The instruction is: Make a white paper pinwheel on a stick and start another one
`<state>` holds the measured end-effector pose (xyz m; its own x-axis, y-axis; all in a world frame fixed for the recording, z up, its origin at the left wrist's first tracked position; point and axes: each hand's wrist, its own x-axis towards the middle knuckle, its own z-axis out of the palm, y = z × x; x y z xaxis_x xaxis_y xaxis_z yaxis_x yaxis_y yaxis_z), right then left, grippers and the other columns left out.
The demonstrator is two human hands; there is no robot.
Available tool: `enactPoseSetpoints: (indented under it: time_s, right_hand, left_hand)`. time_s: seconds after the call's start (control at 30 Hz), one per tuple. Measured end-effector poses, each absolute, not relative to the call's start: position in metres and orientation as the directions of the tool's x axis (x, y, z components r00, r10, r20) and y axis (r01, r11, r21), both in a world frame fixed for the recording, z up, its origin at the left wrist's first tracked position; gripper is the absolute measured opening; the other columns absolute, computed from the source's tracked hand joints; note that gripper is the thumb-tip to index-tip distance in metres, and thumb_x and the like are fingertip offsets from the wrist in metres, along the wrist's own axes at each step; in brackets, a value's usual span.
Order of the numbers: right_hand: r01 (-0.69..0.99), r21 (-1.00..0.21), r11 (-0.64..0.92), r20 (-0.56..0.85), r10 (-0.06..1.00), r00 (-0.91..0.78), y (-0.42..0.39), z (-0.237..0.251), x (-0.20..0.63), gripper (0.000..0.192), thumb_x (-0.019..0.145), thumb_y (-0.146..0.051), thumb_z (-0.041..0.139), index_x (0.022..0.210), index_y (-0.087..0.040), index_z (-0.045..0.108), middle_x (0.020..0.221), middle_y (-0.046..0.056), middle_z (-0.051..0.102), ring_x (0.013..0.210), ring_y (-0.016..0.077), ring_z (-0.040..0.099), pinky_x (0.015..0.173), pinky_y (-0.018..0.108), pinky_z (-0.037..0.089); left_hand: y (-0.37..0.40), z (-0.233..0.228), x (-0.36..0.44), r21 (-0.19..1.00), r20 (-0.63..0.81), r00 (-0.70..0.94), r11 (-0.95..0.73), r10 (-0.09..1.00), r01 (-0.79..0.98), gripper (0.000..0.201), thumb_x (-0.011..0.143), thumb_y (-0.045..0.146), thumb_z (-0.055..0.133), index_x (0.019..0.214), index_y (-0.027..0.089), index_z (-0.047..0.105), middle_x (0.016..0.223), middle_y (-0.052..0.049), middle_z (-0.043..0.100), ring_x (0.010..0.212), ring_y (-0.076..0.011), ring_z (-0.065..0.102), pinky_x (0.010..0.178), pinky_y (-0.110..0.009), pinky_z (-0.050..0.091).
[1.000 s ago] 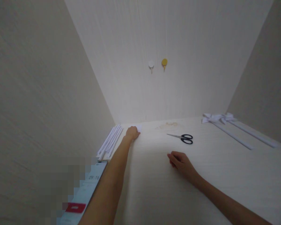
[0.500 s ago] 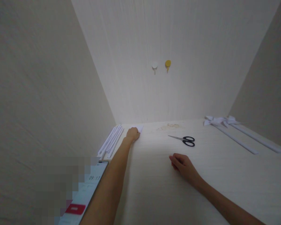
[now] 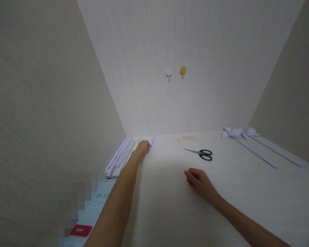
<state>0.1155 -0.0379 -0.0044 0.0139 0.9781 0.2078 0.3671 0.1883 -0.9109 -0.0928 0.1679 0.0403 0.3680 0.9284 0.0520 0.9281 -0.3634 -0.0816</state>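
Now, from the head view, your left hand [image 3: 143, 148] is stretched far forward, fingers curled down on a small white paper piece [image 3: 149, 141] at the back of the table [image 3: 170, 206]; whether it grips or only presses the paper, you cannot tell. Just left of that hand lies a bundle of white paper strips [image 3: 119, 157]. Your right hand [image 3: 199, 181] rests on the table nearer you, loosely curled and holding nothing. Just beyond it lie black-handled scissors [image 3: 201, 153]. Far to its right lie two long white paper sticks with bows [image 3: 249, 142].
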Motion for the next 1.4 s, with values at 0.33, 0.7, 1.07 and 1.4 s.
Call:
enactPoseSetpoints:
  time_s: [0.33,0.7,1.07,1.4]
  right_hand:
    - [0.354,-0.918,0.181,0.2,0.98,0.018,-0.037,-0.003,0.114,0.035,0.078,-0.038,0.039,0.049,-0.018,0.041,0.044,-0.003,0.039,0.043,0.0089,0.036,0.043,0.021,0.027]
    - [0.355,-0.917,0.184,0.201,0.98,0.013,-0.038,-0.003,0.114,0.035,0.077,-0.037,0.039,0.048,-0.018,0.041,0.044,-0.004,0.039,0.042,0.0087,0.035,0.043,0.021,0.027]
    - [0.384,-0.906,0.178,0.196,0.981,0.008,-0.036,-0.003,0.114,0.034,0.077,-0.036,0.038,0.049,-0.018,0.041,0.044,-0.003,0.039,0.044,0.0092,0.037,0.044,0.022,0.027]
    - [0.382,-0.902,0.2,0.216,0.976,0.0,-0.036,-0.002,0.113,0.035,0.078,-0.037,0.038,0.049,-0.018,0.042,0.044,-0.004,0.04,0.043,0.0088,0.037,0.044,0.021,0.028]
  left_hand:
    - [0.165,0.04,-0.09,-0.122,0.078,0.363,-0.353,0.929,0.928,0.026,0.075,0.014,0.038,0.086,0.01,0.061,0.09,-0.015,0.062,0.085,-0.021,0.057,0.074,-0.029,0.041]
    - [0.167,0.042,-0.084,-0.152,0.108,0.33,-0.312,0.938,0.938,0.027,0.079,0.012,0.033,0.098,0.007,0.052,0.094,-0.018,0.059,0.09,-0.0227,0.056,0.075,-0.031,0.041]
    - [0.172,0.041,-0.083,-0.162,0.105,0.327,-0.308,0.939,0.937,0.028,0.079,0.017,0.035,0.096,0.007,0.055,0.095,-0.019,0.06,0.091,-0.0235,0.056,0.076,-0.031,0.042]
    - [0.17,0.05,-0.085,-0.121,0.085,0.283,-0.272,0.955,0.955,0.023,0.077,0.02,0.042,0.091,0.011,0.057,0.097,-0.014,0.061,0.091,-0.0195,0.056,0.076,-0.025,0.041]
